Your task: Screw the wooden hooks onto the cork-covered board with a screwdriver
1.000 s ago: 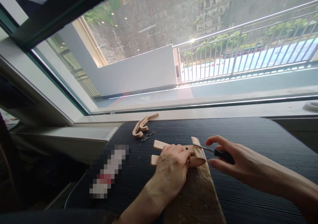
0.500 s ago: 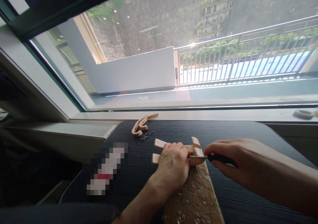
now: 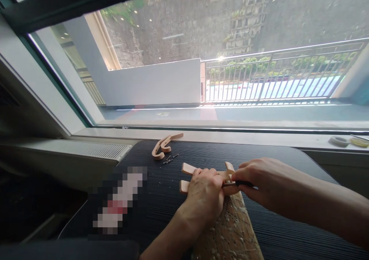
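Observation:
My left hand [image 3: 206,189] is closed over a pair of pale wooden hooks [image 3: 188,169], pressing them onto a scarred, hole-marked wooden board [image 3: 227,231]. Their straight ends stick out left of my fingers, and the curved ends [image 3: 229,167] rise at the right. In my right hand [image 3: 259,175] is a screwdriver with a black handle [image 3: 243,183]; its metal shaft [image 3: 229,184] points left, between the curved ends. My left fingers hide its tip. Farther back on the table, two more wooden hooks [image 3: 158,152] lie beside several small screws [image 3: 170,159].
A dark grained table [image 3: 155,198] stands against the white windowsill [image 3: 219,137]. At left on it lies a blurred-out pale strip [image 3: 123,198]. Tape rolls [image 3: 340,141] rest on the sill at right. A slatted grille [image 3: 100,150] runs along the left.
My right hand has moved left, bringing the screwdriver handle closer to the hooks and my left hand. The whole view has shifted slightly. My left hand keeps its hold.

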The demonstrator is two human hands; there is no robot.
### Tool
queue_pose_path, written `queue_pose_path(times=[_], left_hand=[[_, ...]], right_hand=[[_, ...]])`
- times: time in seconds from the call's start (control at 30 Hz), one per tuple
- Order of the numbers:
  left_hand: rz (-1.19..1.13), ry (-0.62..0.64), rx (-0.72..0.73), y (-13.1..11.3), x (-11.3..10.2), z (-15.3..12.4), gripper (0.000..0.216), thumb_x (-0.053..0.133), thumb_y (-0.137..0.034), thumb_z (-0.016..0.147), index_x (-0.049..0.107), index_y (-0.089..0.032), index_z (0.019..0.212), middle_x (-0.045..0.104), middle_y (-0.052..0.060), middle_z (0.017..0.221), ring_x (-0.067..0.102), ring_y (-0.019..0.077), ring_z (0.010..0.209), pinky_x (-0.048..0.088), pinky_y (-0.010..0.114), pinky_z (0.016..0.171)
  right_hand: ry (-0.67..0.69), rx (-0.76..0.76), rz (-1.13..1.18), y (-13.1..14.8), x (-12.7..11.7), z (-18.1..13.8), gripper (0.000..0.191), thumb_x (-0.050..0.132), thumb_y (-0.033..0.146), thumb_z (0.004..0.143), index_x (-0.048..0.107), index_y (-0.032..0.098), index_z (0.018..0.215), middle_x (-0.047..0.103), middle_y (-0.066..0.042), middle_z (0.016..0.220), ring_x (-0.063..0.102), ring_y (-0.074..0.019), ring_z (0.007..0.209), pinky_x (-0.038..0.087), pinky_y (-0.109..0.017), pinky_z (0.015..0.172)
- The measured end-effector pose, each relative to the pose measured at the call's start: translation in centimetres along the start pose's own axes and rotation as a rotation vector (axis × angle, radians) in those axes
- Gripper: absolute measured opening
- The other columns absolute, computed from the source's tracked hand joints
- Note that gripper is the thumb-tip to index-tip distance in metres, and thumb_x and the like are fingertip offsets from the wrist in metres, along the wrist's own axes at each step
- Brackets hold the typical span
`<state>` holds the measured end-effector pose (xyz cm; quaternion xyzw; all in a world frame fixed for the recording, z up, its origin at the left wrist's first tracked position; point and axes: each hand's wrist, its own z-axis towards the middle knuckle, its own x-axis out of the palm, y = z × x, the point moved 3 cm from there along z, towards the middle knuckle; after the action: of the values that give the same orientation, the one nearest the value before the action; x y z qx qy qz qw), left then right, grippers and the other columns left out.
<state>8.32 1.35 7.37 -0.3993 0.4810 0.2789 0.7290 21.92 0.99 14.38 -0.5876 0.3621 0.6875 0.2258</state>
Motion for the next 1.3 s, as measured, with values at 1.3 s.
queue_pose_path(times=[1.3], left_hand=[[-0.011,-0.062,-0.076,0.5,-0.7,-0.7,0.026,0.040,-0.010,0.084,0.063,-0.021,0.086,0.063,0.003,0.087,0.054,0.0220,0.089,0.027,0.048,0.101]], right_hand=[[0.415,0.032,-0.423,5.2,-2.5,5.1,0.024,0.058,0.000,0.064,0.049,0.016,0.049,0.037,0.008,0.043,0.016,-0.0074,0.043,0.017,-0.024,0.041]])
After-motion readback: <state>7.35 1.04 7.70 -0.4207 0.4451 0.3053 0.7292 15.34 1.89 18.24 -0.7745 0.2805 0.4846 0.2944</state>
